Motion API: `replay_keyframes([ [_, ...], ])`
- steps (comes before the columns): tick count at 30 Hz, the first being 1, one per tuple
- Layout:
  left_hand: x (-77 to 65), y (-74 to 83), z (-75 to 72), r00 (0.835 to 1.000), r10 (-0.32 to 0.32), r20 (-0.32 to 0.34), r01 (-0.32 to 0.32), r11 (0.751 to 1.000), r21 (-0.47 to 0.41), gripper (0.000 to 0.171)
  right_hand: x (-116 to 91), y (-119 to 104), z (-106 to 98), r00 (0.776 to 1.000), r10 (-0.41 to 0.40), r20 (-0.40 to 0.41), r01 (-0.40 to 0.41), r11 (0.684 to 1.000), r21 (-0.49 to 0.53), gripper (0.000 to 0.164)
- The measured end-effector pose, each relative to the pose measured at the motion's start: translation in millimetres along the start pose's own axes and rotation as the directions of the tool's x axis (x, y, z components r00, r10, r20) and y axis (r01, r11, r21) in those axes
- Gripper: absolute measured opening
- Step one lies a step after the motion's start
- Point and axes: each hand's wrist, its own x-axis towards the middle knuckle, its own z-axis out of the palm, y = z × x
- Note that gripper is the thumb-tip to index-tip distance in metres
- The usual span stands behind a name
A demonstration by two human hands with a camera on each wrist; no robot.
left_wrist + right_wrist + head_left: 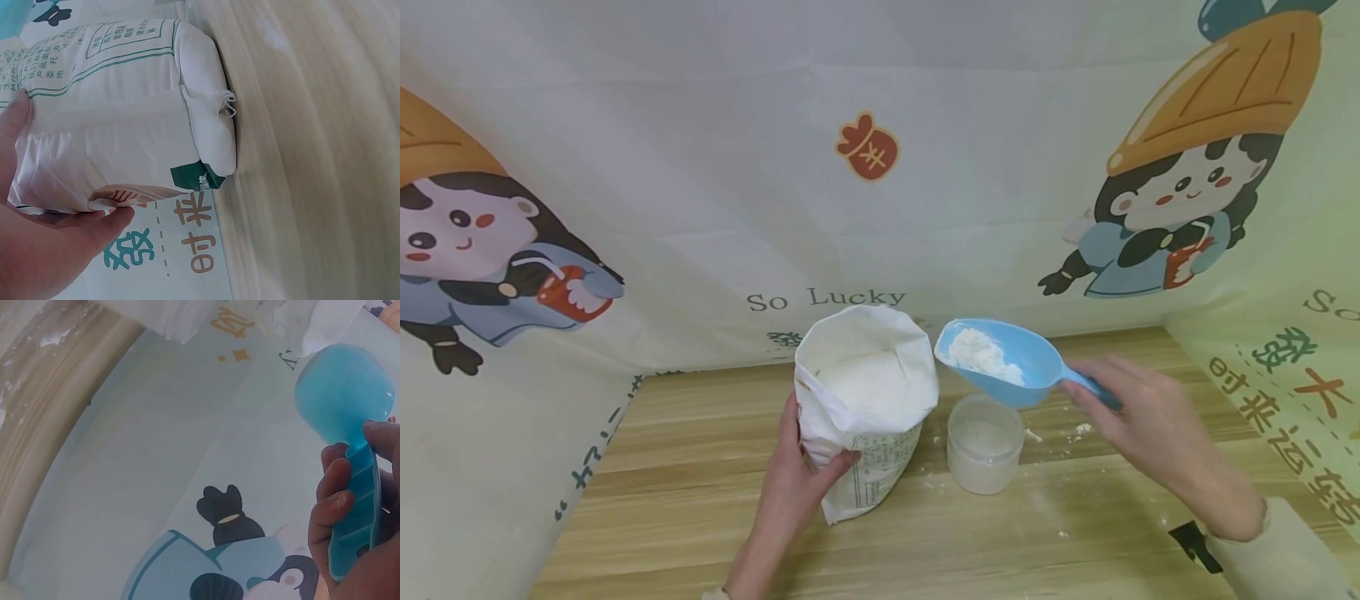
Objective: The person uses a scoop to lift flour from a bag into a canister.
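Observation:
My right hand [1150, 417] grips the handle of a blue scoop [1037, 358], its fingers wrapped round the ribbed handle in the right wrist view. White powder [981, 354] lies in the scoop's bowl, held above a clear round plastic jar [985, 446]. A white woven bag [880, 467] with green print stands beside the jar, its top open and white powder [872, 383] inside. Around the bag's near left side, my left hand [801, 475] holds it with thumb in front and fingers behind. The left wrist view shows the bag's stitched bottom corner [209, 112] at the wooden tabletop.
Spilled powder [1082, 428] dots the wooden table [685, 467] around the jar. A black patch [1195, 546] lies near the right sleeve. Printed cloth [715, 167] with cartoon figures hangs behind and along both sides.

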Motion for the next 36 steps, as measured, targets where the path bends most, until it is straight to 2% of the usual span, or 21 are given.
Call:
replay_keyframes([
  [20, 0.0, 1.8, 0.7, 1.000, 0.009, -0.001, -0.009, 1.000, -0.001, 0.116, -27.3, 20.6, -6.8, 1.000, 0.005, 0.009, -0.004, 0.998, -0.060, 0.020],
  [23, -0.2, 1.7, 0.8, 1.000, 0.011, 0.000, -0.011, 1.000, -0.002, 0.116, -30.3, 22.2, -7.4, 1.000, 0.005, 0.025, -0.003, 0.998, -0.065, 0.029],
  [27, -0.5, 1.4, 0.8, 1.000, 0.014, 0.000, -0.014, 1.000, -0.008, 0.115, -33.1, 24.7, -8.9, 0.999, -0.002, 0.049, 0.005, 0.998, -0.069, 0.050],
  [36, -0.4, 1.1, 0.7, 1.000, 0.011, 0.003, -0.011, 1.000, -0.011, 0.116, -37.8, 31.2, -11.2, 0.996, -0.039, 0.084, 0.048, 0.992, -0.114, 0.066],
])
